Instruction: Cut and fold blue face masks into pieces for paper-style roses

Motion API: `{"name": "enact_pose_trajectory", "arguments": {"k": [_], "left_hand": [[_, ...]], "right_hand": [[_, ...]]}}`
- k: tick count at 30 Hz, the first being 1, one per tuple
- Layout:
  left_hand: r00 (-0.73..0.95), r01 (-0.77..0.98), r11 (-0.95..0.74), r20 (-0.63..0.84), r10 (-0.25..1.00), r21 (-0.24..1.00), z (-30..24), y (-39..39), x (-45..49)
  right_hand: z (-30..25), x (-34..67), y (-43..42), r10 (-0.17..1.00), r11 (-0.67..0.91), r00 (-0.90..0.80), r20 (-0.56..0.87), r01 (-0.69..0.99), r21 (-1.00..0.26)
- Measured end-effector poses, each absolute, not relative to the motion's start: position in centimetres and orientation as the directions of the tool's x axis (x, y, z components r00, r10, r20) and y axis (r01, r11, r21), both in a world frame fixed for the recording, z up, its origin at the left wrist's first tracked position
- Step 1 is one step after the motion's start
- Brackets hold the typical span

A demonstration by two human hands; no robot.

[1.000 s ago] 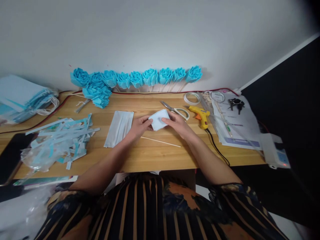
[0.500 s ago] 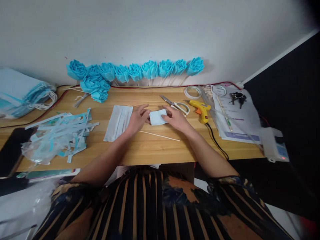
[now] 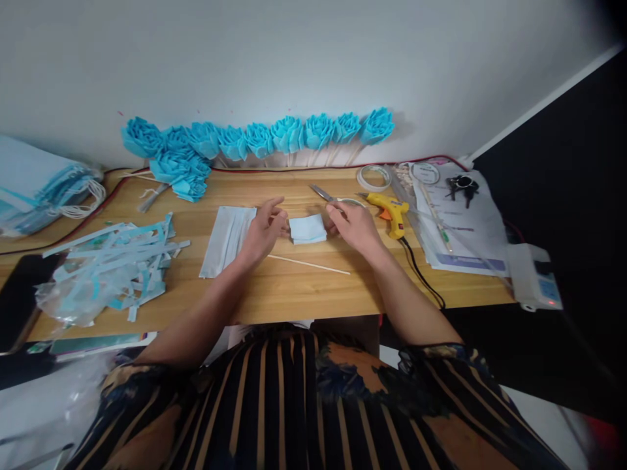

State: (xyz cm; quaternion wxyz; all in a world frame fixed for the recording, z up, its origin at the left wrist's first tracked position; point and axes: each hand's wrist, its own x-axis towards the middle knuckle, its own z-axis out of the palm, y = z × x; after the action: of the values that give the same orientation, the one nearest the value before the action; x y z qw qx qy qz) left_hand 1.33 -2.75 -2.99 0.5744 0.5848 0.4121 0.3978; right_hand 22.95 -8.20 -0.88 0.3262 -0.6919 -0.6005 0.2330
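Observation:
A small folded light-blue piece (image 3: 307,230) lies on the wooden desk (image 3: 294,297) between my hands. My left hand (image 3: 262,232) rests at its left edge, fingers apart and stretched, holding nothing. My right hand (image 3: 353,226) sits just right of the piece, its fingers curled over the handle of the scissors (image 3: 322,192), whose blades point left and lie flat on the desk. A thin wooden stick (image 3: 308,264) lies in front of both hands. A flat white face mask (image 3: 226,240) lies left of my left hand.
Blue paper-like roses (image 3: 255,137) line the wall. A yellow glue gun (image 3: 390,210), tape roll (image 3: 375,176), papers (image 3: 455,241), keys (image 3: 460,186) and a white device (image 3: 535,285) are on the right. On the left are cut strips (image 3: 108,261), stacked masks (image 3: 39,189) and a phone (image 3: 17,297).
The folded piece went from held up in both hands to lying on the desk. My right hand left it and moved right onto the scissors' handle; my left fingers opened.

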Motion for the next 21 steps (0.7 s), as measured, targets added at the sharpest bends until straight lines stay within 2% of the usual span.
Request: {"name": "enact_pose_trajectory", "arguments": {"k": [4,8,12,16,18,21], "left_hand": [[0.415,0.034,0.051,-0.061,0.908,0.998,-3.1,-3.0,1.7],[0.361,0.131,-0.13,0.075,0.93,0.983,-2.7,-2.4,1.0],[0.243,0.235,-0.288,0.23,0.942,0.928,-0.8,-0.6,-1.5],[0.135,0.229,-0.36,0.337,0.932,0.904,2.2,-0.4,-4.1],[0.165,0.216,-0.363,0.333,0.928,0.906,3.3,-1.3,-4.4],[0.298,0.119,-0.27,0.225,0.928,0.955,3.7,-3.0,-3.5]], "right_hand": [[-0.7,22.5,-8.3,0.985,-0.054,0.139,0.102,0.809,-0.585],[-0.6,22.8,-8.2,0.968,-0.068,0.174,0.178,0.873,-0.483],[-0.8,23.2,-8.0,0.959,-0.079,0.207,0.195,0.853,-0.516],[-1.0,23.3,-7.9,0.948,-0.058,0.214,0.234,0.843,-0.535],[-0.9,23.3,-7.9,0.946,-0.055,0.22,0.239,0.833,-0.551],[-0.6,23.5,-7.9,0.94,-0.062,0.239,0.244,0.823,-0.565]]}}
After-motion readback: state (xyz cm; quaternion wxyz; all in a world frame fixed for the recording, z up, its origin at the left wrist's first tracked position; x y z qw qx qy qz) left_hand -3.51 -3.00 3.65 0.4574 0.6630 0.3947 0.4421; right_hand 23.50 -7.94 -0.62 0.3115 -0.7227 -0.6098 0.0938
